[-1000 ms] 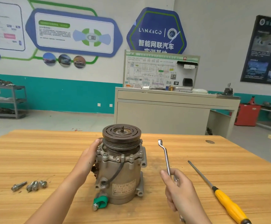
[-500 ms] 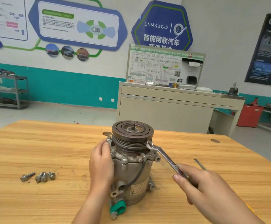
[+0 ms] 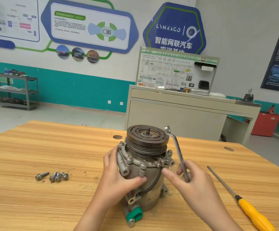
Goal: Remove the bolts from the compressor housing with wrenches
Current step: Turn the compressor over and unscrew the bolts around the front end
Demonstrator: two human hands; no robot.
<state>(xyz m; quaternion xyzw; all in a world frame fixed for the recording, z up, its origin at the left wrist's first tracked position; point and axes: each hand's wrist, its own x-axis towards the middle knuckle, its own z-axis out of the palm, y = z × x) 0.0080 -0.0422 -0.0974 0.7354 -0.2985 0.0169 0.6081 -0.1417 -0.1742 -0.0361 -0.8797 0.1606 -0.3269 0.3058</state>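
Steadying the compressor housing that stands between both hands, the left hand grips its side. The right hand holds a wrench, its ring end raised clear of every bolt. Loose bolts lie left of the left hand, while several flange bolts are not yet out, so the job looks roughly half done.

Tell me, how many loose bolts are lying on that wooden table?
4 loose bolts, all left of the compressor: one apart at the far left, three bunched just right of it. Others could be hidden behind the compressor.

matt cast-metal compressor housing, shiny steel wrench, grained wooden table, glossy yellow plastic screwdriver handle
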